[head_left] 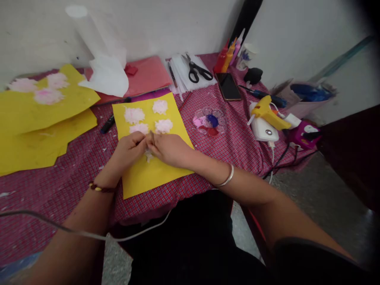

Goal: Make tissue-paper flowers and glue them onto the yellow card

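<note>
My left hand (130, 148) and my right hand (166, 148) meet above a yellow sheet of paper (142, 186). Both have their fingers pinched together, tips nearly touching. What they hold is hidden by the fingers; a small brownish tip shows at the right hand. Just below them a small whitish scrap (149, 156) shows against the sheet. Several pale pink, ragged-edged paper flowers lie on this sheet beyond my hands, among them a flower at the upper right (160, 107) and a flower at the upper left (134, 115). Another flower (138, 128) is close to my left knuckles.
A clear palette (221, 118) with pink, blue and red paint lies right of the sheet. Black-handled scissors (196, 71), a phone (228, 86) and paint bottles (227, 57) are behind. A yellow glue gun (268, 113) rests at right among cables. More yellow paper (29, 138) covers the left.
</note>
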`<state>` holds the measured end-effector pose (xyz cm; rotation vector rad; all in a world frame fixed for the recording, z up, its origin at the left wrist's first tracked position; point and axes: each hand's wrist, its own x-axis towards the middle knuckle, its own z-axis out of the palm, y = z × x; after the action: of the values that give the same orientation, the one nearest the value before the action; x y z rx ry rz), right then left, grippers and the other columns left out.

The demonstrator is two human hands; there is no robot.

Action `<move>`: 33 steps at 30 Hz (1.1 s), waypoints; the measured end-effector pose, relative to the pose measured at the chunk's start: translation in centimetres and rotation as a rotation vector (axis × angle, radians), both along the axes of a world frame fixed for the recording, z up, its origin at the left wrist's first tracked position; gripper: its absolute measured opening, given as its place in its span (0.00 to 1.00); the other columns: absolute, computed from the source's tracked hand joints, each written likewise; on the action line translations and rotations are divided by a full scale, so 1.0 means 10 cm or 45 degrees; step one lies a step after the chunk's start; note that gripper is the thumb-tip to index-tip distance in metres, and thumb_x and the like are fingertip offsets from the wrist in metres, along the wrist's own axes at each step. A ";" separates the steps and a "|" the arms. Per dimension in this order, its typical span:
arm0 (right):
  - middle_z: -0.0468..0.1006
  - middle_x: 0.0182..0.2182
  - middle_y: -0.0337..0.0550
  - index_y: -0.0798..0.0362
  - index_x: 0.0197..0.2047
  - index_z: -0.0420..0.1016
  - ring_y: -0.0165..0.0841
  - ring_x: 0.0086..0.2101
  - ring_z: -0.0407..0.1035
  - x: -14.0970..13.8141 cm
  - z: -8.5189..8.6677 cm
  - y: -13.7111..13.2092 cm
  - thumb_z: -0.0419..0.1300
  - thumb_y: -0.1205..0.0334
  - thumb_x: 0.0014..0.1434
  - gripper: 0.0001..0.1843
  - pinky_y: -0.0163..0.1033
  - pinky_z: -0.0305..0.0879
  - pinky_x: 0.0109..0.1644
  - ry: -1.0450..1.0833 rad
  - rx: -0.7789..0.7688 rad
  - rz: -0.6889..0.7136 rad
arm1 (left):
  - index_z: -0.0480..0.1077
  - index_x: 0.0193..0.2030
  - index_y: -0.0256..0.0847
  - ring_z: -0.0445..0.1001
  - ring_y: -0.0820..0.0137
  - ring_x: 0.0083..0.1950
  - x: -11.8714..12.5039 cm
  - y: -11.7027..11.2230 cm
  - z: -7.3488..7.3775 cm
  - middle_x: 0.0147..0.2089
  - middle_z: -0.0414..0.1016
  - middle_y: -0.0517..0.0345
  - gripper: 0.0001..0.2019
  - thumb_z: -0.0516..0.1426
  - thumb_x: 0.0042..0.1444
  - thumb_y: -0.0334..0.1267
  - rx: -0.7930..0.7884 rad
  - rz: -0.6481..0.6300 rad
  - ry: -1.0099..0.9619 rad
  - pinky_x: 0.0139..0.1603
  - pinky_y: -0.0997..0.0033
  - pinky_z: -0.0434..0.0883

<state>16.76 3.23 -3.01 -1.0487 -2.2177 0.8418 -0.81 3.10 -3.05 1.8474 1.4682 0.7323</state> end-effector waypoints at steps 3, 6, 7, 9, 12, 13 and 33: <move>0.70 0.23 0.36 0.52 0.32 0.65 0.28 0.24 0.63 0.05 -0.01 0.10 0.55 0.61 0.62 0.07 0.33 0.57 0.30 0.393 -0.280 -0.070 | 0.71 0.22 0.40 0.62 0.71 0.27 -0.02 -0.01 -0.02 0.21 0.65 0.61 0.14 0.55 0.56 0.42 -0.071 0.056 -0.142 0.28 0.73 0.59; 0.58 0.15 0.27 0.51 0.30 0.61 0.23 0.15 0.51 0.22 0.05 0.29 0.51 0.59 0.63 0.10 0.30 0.51 0.21 1.024 -0.741 -0.337 | 0.74 0.25 0.37 0.65 0.72 0.26 -0.10 0.05 -0.04 0.23 0.70 0.58 0.12 0.60 0.53 0.44 -0.274 0.298 -0.693 0.26 0.75 0.61; 0.56 0.14 0.25 0.51 0.30 0.61 0.22 0.14 0.47 0.28 0.08 0.34 0.51 0.59 0.63 0.10 0.30 0.49 0.20 1.163 -0.857 -0.393 | 0.73 0.24 0.37 0.64 0.73 0.25 -0.14 0.08 -0.03 0.22 0.70 0.57 0.14 0.59 0.54 0.46 -0.288 0.334 -0.797 0.25 0.75 0.61; 0.55 0.13 0.23 0.51 0.30 0.61 0.21 0.13 0.45 0.37 0.13 0.40 0.53 0.59 0.61 0.09 0.29 0.46 0.18 1.264 -0.972 -0.417 | 0.70 0.24 0.38 0.64 0.74 0.23 -0.24 0.13 0.00 0.23 0.70 0.56 0.17 0.56 0.54 0.50 -0.290 0.369 -0.939 0.23 0.76 0.61; 0.58 0.12 0.23 0.52 0.32 0.62 0.21 0.12 0.46 0.38 0.17 0.38 0.54 0.60 0.60 0.07 0.28 0.45 0.17 1.206 -0.972 -0.356 | 0.66 0.23 0.40 0.62 0.75 0.22 -0.39 0.14 0.08 0.22 0.67 0.58 0.18 0.54 0.54 0.53 -0.217 0.398 -1.038 0.22 0.78 0.60; 0.59 0.12 0.23 0.52 0.32 0.62 0.21 0.12 0.46 0.36 0.18 0.35 0.54 0.61 0.60 0.06 0.28 0.46 0.17 1.179 -0.967 -0.324 | 0.65 0.23 0.40 0.61 0.76 0.22 -0.44 0.12 0.10 0.21 0.66 0.60 0.18 0.55 0.53 0.53 -0.189 0.402 -1.047 0.22 0.78 0.59; 0.70 0.16 0.30 0.55 0.30 0.67 0.21 0.14 0.59 0.17 -0.01 0.22 0.57 0.69 0.61 0.07 0.27 0.55 0.19 0.537 -0.854 0.169 | 0.60 0.22 0.42 0.61 0.72 0.23 -0.10 -0.22 0.09 0.20 0.63 0.63 0.10 0.53 0.51 0.40 0.078 -0.310 0.419 0.26 0.72 0.56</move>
<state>18.42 5.45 -3.09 -0.8877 -1.6846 1.7606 -1.86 0.88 -2.18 2.2258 1.3908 0.3714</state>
